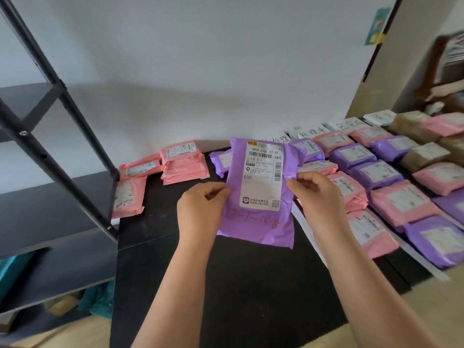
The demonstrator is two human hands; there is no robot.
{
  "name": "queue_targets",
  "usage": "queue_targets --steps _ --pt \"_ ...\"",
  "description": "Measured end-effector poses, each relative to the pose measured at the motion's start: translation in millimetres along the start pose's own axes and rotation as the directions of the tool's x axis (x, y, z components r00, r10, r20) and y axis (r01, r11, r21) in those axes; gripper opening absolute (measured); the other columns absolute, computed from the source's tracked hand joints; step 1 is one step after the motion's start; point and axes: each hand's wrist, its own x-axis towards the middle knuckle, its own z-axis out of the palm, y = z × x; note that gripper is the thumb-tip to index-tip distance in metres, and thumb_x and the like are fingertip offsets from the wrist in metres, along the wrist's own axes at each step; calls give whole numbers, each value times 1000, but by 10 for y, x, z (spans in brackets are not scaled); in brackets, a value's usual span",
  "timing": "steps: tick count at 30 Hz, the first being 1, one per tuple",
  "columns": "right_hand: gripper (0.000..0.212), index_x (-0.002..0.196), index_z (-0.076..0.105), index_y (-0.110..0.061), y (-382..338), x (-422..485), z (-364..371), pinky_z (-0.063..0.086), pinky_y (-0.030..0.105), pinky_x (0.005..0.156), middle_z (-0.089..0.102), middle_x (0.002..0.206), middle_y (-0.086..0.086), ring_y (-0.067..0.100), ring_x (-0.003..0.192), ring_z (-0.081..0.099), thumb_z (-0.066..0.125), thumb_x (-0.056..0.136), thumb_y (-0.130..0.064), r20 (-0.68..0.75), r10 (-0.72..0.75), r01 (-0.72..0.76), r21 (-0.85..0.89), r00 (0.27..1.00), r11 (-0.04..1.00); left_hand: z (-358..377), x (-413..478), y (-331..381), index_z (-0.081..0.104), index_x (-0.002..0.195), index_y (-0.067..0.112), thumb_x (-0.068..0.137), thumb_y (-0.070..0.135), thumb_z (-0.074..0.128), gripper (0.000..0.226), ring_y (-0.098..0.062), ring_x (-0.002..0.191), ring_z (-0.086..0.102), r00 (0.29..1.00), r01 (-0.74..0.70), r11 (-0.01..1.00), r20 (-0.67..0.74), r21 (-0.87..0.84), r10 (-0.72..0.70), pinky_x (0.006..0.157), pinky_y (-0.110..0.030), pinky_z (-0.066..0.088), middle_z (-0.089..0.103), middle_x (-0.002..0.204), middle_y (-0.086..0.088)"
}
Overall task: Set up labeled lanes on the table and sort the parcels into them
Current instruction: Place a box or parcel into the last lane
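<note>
A black metal shelving rack fills the left side of the frame. At its foot, on the left end of the black tabletop, one pink parcel leans against the rack, a second pink parcel lies just behind it, and a small stack of pink parcels sits by the white wall.

In the middle of the frame the left hand pinches the left edge of a purple parcel between thumb and curled fingers. The parcel is held up with its white shipping label facing the camera, and red handwriting shows below the label. Whether its lower edge touches the tabletop cannot be told. The right hand grips the parcel's right edge in the same way, thumb on the front.

Behind the held parcel, handwritten paper lane labels stand along the wall. Right of the hands, a white strip runs along the tabletop towards the lower right. Beyond it, rows of pink and purple parcels lie flat side by side, labels up. A few brown parcels lie among them near the right edge.
</note>
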Motion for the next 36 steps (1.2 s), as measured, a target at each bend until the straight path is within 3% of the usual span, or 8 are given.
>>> queue_targets --steps 4,10,15,18,24,28,32,36 --pt "15 105 63 -22 129 -67 -190 39 20 63 63 90 -17 -3 82 58 66 93 -31 -95 79 -84 -53 992 995 253 11 -20 76 108 25 91 22 69 18 3 84 59 990 -10 1000 140 5 10 71 -14 43 68 93 16" --pt "11 95 64 -17 462 -260 -539 40 21 59 67 89 -7 7 80 63 70 91 -25 -256 235 -256 -54 938 965 689 -123 -27 75 109 26 92 21 67 19 5 81 56 944 -49 999 328 16 41 68 -9 38 66 93 20" --pt "15 78 65 -11 780 -422 -992 53 43 76 70 86 6 25 83 67 70 90 -19 -341 281 -313 -41 897 949 1137 -364 126 73 113 25 93 22 66 22 2 83 55 894 -89 995 444 54 56 67 -9 37 65 96 18" --pt "15 78 66 -14 995 -494 -1396 55 43 79 71 83 4 26 82 67 71 89 -21 -372 329 -354 2 868 935 1441 -592 302 72 115 24 94 21 64 23 1 83 53 860 -128 990 505 64 79 69 -14 40 61 93 20" --pt "16 82 70 -5 1289 -524 -2376 46 24 57 71 73 5 16 63 61 68 92 -18 -390 350 -334 109 852 936 2236 -1107 718 73 111 25 94 19 64 21 2 83 54 837 -174 984 533 39 127 70 -11 38 67 101 15" --pt "17 77 69 0 1573 -523 -3178 41 26 56 65 60 5 17 57 56 69 89 -12 -415 356 -355 83 837 931 2860 -1605 1010 75 106 22 94 13 62 20 6 79 55 805 -219 976 565 3 178 62 -2 38 64 89 20" --pt "15 77 70 -1 1868 -490 -3852 42 27 58 66 59 3 14 55 57 70 88 -11 -425 380 -383 83 822 920 3459 -2013 1222 67 96 25 91 11 65 15 -7 84 59 827 -211 977 536 18 169 62 -6 34 62 85 20" --pt "14 74 70 -5 2120 -383 -4318 41 26 56 66 57 1 16 57 59 70 87 -11 -428 400 -396 103 810 912 3900 -2297 1341 62 89 18 89 6 61 13 0 74 53 827 -224 974 537 42 167 59 -8 34 59 79 18"
